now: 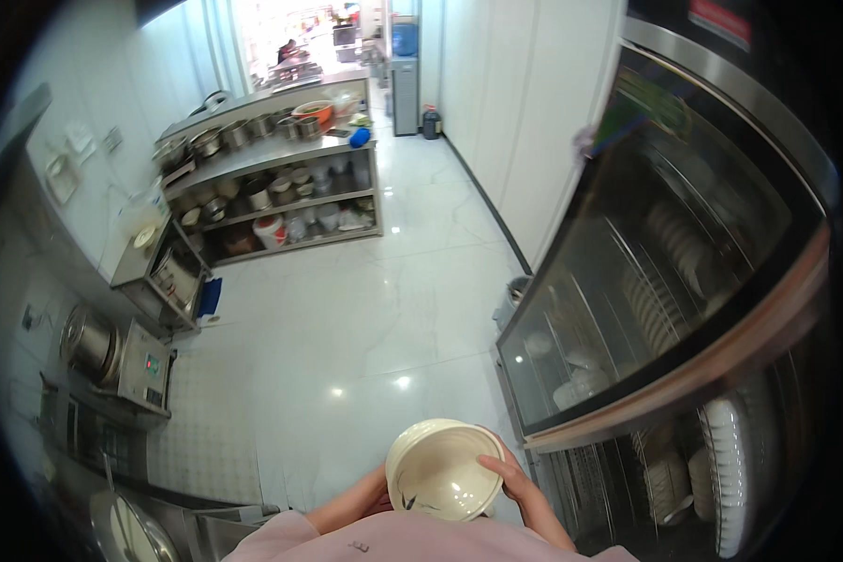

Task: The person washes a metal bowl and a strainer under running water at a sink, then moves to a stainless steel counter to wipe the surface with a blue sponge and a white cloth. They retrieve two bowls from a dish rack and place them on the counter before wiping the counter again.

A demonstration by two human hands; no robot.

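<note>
Between my two hands, close against the front of a pink top, is a cream ceramic bowl (pixel 449 471), tilted so its inside shows, with a dark painted leaf-like mark within. It looks like more than one bowl stacked. My right hand (pixel 504 469) grips the right rim, thumb inside. My left hand (pixel 385 492) is at the bowl's left side, its fingers mostly hidden behind the bowl and the top. Right of me stands a dish cabinet with its glass door (pixel 646 281) swung out; white plates (pixel 727 478) and bowls (pixel 667 485) stand on wire racks inside.
Ahead is a steel shelf table (pixel 274 158) with pots, an orange basin (pixel 314 110) and containers. Along the left stand a low steel stand (pixel 144 260), a large pot (pixel 88 337) and a metal basin (pixel 130 527). A water dispenser (pixel 405 91) stands far back.
</note>
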